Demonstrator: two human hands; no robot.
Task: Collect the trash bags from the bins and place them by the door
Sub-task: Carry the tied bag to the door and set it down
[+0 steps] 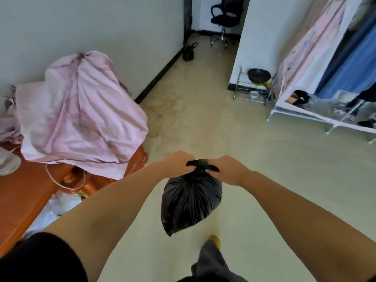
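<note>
A full black trash bag hangs in the air in front of me, above the beige floor. Its top is knotted. My left hand grips one tail of the knot and my right hand grips the other tail, both with curled fingers. A second small black bag stands on the floor far ahead, beside a dark door frame.
An orange wooden bed frame with a pink cloth bundle is on the left. A metal rack holding a black pan and a fabric wardrobe stand on the right. An office chair sits beyond the doorway. My foot is below the bag.
</note>
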